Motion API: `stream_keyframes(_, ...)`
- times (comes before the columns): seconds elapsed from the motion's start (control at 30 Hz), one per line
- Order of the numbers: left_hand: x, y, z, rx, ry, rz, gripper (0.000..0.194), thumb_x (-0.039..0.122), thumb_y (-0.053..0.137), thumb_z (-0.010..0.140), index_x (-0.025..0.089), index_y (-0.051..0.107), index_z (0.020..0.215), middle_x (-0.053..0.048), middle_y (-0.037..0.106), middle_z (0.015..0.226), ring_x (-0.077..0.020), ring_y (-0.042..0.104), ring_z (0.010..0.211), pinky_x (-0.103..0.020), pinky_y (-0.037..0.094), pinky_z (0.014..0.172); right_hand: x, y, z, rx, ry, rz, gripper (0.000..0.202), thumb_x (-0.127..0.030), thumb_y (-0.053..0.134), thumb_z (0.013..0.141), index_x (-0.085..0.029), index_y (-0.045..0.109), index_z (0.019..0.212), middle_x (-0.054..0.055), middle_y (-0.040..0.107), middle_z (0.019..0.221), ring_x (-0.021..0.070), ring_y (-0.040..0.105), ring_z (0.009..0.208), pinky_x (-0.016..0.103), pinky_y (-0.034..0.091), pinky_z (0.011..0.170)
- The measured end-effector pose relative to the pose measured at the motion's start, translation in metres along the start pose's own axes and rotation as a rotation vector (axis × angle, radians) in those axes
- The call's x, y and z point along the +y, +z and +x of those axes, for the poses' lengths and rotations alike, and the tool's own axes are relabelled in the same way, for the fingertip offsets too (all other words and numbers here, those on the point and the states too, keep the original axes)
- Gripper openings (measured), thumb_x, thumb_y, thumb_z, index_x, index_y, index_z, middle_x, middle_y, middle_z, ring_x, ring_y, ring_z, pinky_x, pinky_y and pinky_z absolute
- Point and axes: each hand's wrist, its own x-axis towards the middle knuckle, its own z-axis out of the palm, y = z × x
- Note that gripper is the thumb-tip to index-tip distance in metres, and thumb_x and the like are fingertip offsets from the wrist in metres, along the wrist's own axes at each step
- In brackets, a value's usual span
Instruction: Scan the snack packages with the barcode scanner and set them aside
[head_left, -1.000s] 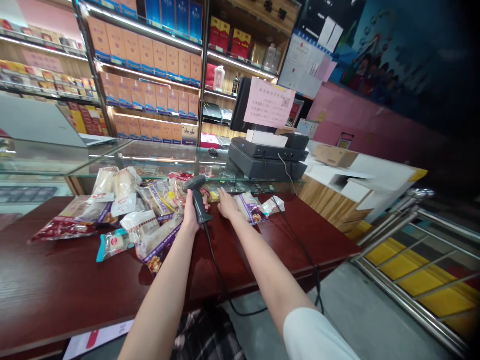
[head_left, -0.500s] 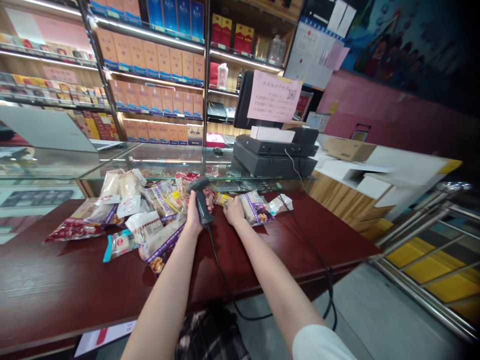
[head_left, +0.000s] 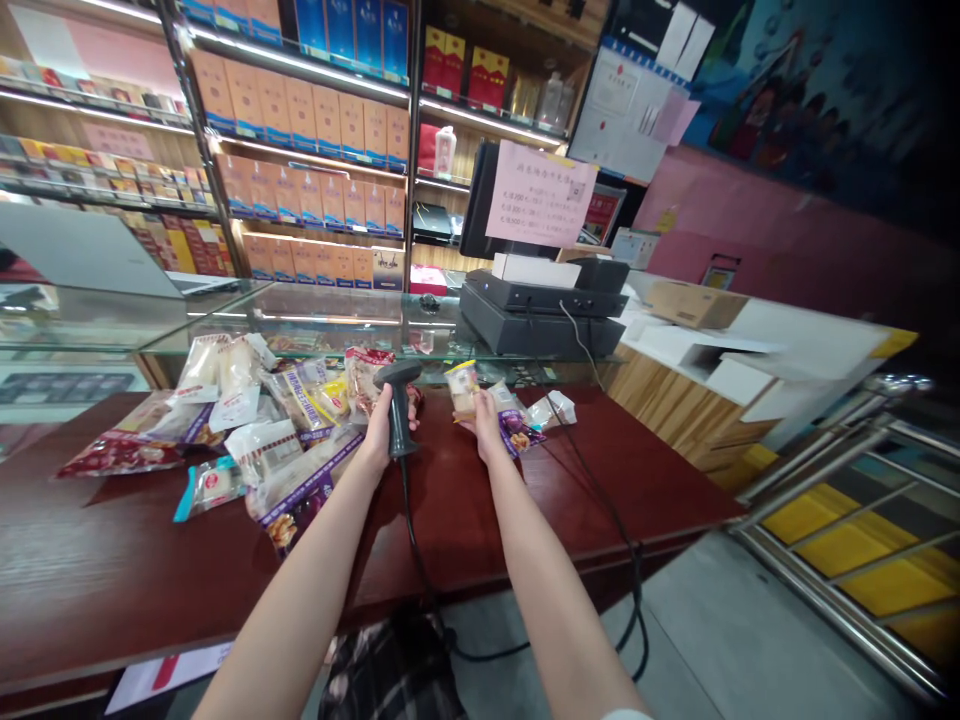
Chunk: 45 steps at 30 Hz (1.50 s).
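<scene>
My left hand (head_left: 378, 430) is closed round the handle of a black barcode scanner (head_left: 400, 410), its head uppermost and its cord trailing down over the table edge. Held up in my right hand (head_left: 486, 422) is a small snack packet (head_left: 462, 386) with a yellow top edge. Just behind that hand lies a purple-and-clear food bag (head_left: 516, 418), with a small clear packet (head_left: 553, 410) to its right. Left of the scanner spreads a pile of packaged foods, including a purple walnut-print bag (head_left: 300, 500), a blue-ended packet (head_left: 210, 487) and a red bag (head_left: 127, 440).
The packets lie on a dark red wooden table (head_left: 105, 580). Behind it stand a glass counter (head_left: 337, 310) and a black register with a monitor (head_left: 540, 320). A black cable (head_left: 600, 490) crosses the table's right side. A metal railing (head_left: 840, 560) is at right.
My right hand has lifted the yellow-edged packet off the table and turned it upright. The scanner stays in my left hand. The view has shifted slightly.
</scene>
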Motion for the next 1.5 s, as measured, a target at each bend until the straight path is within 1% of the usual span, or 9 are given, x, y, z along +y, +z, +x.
stream_keyframes(0.1, -0.003, -0.001, 0.001, -0.012, 0.019, 0.013, 0.047, 0.063, 0.054, 0.084, 0.016, 0.056, 0.080, 0.002, 0.055, 0.054, -0.0092, 0.052, 0.042, -0.021, 0.048, 0.050, -0.008, -0.005, 0.002, -0.013, 0.108, 0.363, 0.031, -0.047, 0.044, 0.093, -0.027, 0.046, 0.117, 0.000, 0.069, 0.094, 0.0158, 0.072, 0.075, 0.034, 0.057, 0.075)
stream_keyframes(0.23, -0.008, -0.005, 0.004, -0.033, 0.027, 0.046, 0.049, 0.064, 0.054, 0.084, 0.015, 0.058, 0.081, 0.001, 0.056, 0.055, -0.0095, 0.052, 0.043, -0.020, 0.043, 0.045, -0.013, -0.012, 0.005, 0.005, 0.178, 0.506, 0.035, -0.046, 0.044, 0.093, -0.025, 0.050, 0.120, 0.003, 0.072, 0.094, 0.0166, 0.073, 0.082, 0.036, 0.057, 0.080)
stream_keyframes(0.43, -0.011, 0.000, 0.001, -0.126, -0.009, 0.057, 0.052, 0.066, 0.052, 0.084, 0.014, 0.061, 0.089, 0.002, 0.054, 0.054, -0.0099, 0.050, 0.042, -0.022, 0.047, 0.050, -0.010, -0.016, 0.010, -0.029, 0.198, 0.484, 0.035, -0.051, 0.048, 0.090, -0.024, 0.057, 0.110, 0.004, 0.073, 0.097, 0.0185, 0.072, 0.088, 0.038, 0.057, 0.084)
stream_keyframes(0.6, -0.015, 0.007, -0.002, -0.212, -0.072, 0.099, 0.061, 0.071, 0.047, 0.084, 0.013, 0.064, 0.095, 0.001, 0.055, 0.054, -0.0102, 0.050, 0.042, -0.025, 0.049, 0.056, -0.008, -0.017, 0.010, -0.026, 0.206, 0.491, 0.029, -0.042, 0.052, 0.088, -0.027, 0.054, 0.113, 0.001, 0.073, 0.096, 0.0157, 0.072, 0.083, 0.036, 0.056, 0.083)
stream_keyframes(0.77, -0.016, 0.010, -0.002, -0.238, -0.086, 0.086, 0.059, 0.070, 0.045, 0.085, 0.014, 0.064, 0.092, 0.001, 0.054, 0.053, -0.0106, 0.049, 0.042, -0.026, 0.050, 0.058, -0.013, -0.016, 0.009, -0.048, 0.218, 0.423, 0.028, -0.042, 0.051, 0.088, -0.027, 0.053, 0.112, 0.000, 0.072, 0.096, 0.0149, 0.071, 0.081, 0.033, 0.056, 0.080)
stream_keyframes(0.9, -0.016, 0.008, -0.001, -0.270, -0.064, 0.072, 0.059, 0.070, 0.044, 0.086, 0.015, 0.063, 0.090, 0.001, 0.053, 0.052, -0.0104, 0.049, 0.042, -0.026, 0.050, 0.060, -0.016, -0.015, 0.008, -0.037, 0.258, 0.439, 0.026, -0.036, 0.053, 0.087, -0.029, 0.053, 0.112, -0.003, 0.071, 0.098, 0.0119, 0.069, 0.077, 0.029, 0.055, 0.078)
stream_keyframes(1.17, -0.016, 0.008, -0.003, -0.305, -0.049, 0.074, 0.057, 0.069, 0.042, 0.088, 0.015, 0.061, 0.089, 0.002, 0.051, 0.053, -0.0094, 0.048, 0.043, -0.024, 0.048, 0.059, -0.014, -0.015, 0.009, -0.010, 0.219, 0.442, 0.023, -0.032, 0.055, 0.084, -0.029, 0.057, 0.107, -0.003, 0.072, 0.095, 0.0133, 0.068, 0.078, 0.032, 0.056, 0.078)
stream_keyframes(1.37, -0.011, 0.011, -0.007, -0.382, -0.023, 0.038, 0.060, 0.069, 0.038, 0.089, 0.014, 0.061, 0.097, 0.004, 0.049, 0.052, -0.0092, 0.046, 0.043, -0.025, 0.049, 0.063, -0.012, -0.015, 0.009, -0.028, 0.210, 0.507, 0.025, -0.029, 0.061, 0.079, -0.030, 0.059, 0.104, -0.005, 0.072, 0.093, 0.0132, 0.068, 0.077, 0.032, 0.056, 0.077)
stream_keyframes(1.5, -0.011, 0.013, -0.010, -0.347, -0.039, 0.096, 0.059, 0.070, 0.040, 0.087, 0.015, 0.060, 0.092, 0.003, 0.050, 0.051, -0.0091, 0.047, 0.043, -0.024, 0.047, 0.060, -0.012, -0.016, 0.008, -0.038, 0.216, 0.496, 0.025, -0.029, 0.060, 0.078, -0.029, 0.060, 0.103, -0.004, 0.072, 0.093, 0.0137, 0.068, 0.078, 0.033, 0.056, 0.078)
